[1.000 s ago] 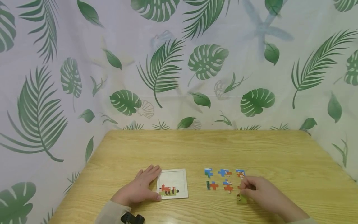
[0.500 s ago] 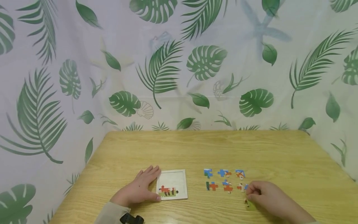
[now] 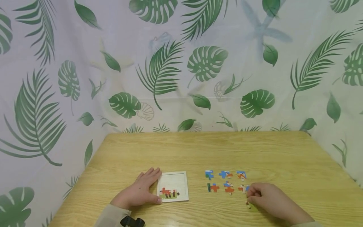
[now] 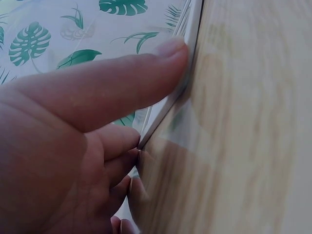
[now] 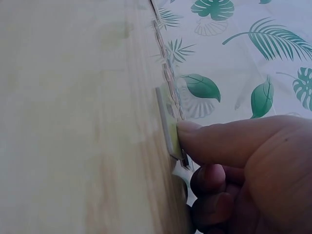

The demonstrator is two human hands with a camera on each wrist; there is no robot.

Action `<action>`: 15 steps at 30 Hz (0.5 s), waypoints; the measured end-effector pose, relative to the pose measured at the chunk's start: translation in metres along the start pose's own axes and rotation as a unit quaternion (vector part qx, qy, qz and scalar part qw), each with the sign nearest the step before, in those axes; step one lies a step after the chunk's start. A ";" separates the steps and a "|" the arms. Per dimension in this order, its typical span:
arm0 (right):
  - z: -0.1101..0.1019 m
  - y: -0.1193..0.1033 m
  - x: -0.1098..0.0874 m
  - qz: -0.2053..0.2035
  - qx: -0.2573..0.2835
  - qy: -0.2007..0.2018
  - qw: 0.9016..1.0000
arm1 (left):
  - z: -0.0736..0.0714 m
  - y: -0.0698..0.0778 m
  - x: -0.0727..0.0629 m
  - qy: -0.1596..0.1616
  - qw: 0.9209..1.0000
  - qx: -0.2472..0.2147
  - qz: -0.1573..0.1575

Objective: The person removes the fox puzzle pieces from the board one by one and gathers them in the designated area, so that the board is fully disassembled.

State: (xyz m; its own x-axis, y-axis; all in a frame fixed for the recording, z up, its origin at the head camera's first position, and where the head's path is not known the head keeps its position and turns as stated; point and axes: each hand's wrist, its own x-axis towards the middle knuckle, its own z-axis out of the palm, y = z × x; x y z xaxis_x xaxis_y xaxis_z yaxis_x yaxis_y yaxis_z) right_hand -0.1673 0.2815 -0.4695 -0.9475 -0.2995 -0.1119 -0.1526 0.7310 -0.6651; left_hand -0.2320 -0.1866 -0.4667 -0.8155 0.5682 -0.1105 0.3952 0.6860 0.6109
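Observation:
My left hand [image 3: 139, 192] lies with its fingers spread along the left side of a square white puzzle tray [image 3: 173, 178], the thumb at its near corner. In the left wrist view, the thumb [image 4: 131, 80] and fingertips meet the tray's edge [image 4: 160, 113]. A few joined pieces [image 3: 170, 193], red over green, sit in the tray's near left part. My right hand [image 3: 267, 198] pinches a mostly green puzzle piece [image 5: 169, 129] between thumb and fingers, low over the table at the right. Only a small part of that piece shows past the fingers in the head view.
Two rows of loose puzzle pieces lie between the tray and my right hand, among them a blue-and-green one [image 3: 209, 174] and a red one [image 3: 214, 187]. The nearest piece [image 3: 243, 188] is right at my right fingertips. A leaf-printed curtain [image 3: 170, 78] hangs behind the wooden table [image 3: 198, 148].
My right hand has drawn the green piece slightly right and nearer, uncovering the loose pieces behind it. My left hand stays by the tray. The head view has shifted a little.

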 end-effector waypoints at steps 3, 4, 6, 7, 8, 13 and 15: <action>-0.001 0.000 0.000 -0.002 -0.003 0.000 1.000 | 0.000 0.000 0.000 0.001 1.000 -0.003 0.002; -0.001 0.000 0.000 -0.004 -0.005 0.000 1.000 | 0.000 0.000 0.000 0.001 1.000 -0.003 0.002; -0.001 0.000 0.001 -0.001 -0.005 -0.001 1.000 | 0.000 0.000 0.000 0.001 1.000 -0.002 0.003; -0.001 -0.001 0.001 0.000 -0.006 -0.001 1.000 | -0.001 0.000 0.000 0.001 1.000 -0.001 0.003; -0.001 -0.001 0.001 0.002 -0.005 -0.002 1.000 | -0.001 0.000 0.000 0.002 1.000 0.000 0.002; -0.001 -0.002 0.000 0.008 0.004 -0.002 1.000 | 0.000 0.000 0.001 0.001 1.000 0.000 0.001; 0.000 -0.003 -0.001 0.010 0.012 -0.003 1.000 | 0.000 0.000 0.001 0.000 1.000 -0.001 0.001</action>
State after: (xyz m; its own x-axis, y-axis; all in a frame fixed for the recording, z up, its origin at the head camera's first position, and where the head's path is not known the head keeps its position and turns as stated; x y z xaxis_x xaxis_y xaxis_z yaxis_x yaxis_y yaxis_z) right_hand -0.1662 0.2800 -0.4674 -0.9486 -0.2886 -0.1300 -0.1264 0.7220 -0.6802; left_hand -0.2327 -0.1862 -0.4664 -0.8151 0.5689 -0.1097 0.3955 0.6847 0.6121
